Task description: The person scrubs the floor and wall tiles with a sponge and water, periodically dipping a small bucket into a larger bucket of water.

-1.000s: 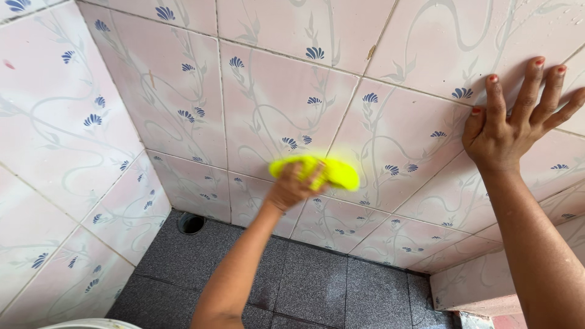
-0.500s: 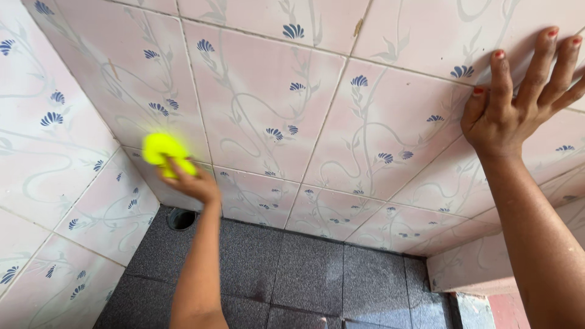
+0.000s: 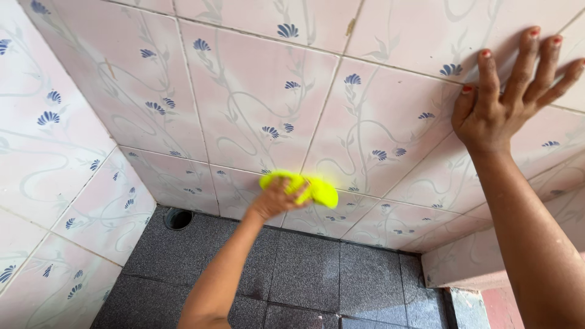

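My left hand (image 3: 275, 200) grips a bright yellow-green cloth (image 3: 317, 187) and presses it against the lower part of the tiled wall (image 3: 256, 103), a little above the floor line. My right hand (image 3: 509, 91) lies flat on the same wall at the upper right, fingers spread, holding nothing. The wall tiles are pale pink with blue flowers and grey vine lines.
A second tiled wall (image 3: 49, 170) meets the first in a corner at the left. Below is a dark grey tiled floor (image 3: 304, 274) with a round drain hole (image 3: 178, 218) near the corner. A low tiled ledge (image 3: 454, 268) stands at the lower right.
My left hand swept the cloth from the middle of the wall to the left near the corner, then back right to the middle. My right hand stayed flat on the wall.
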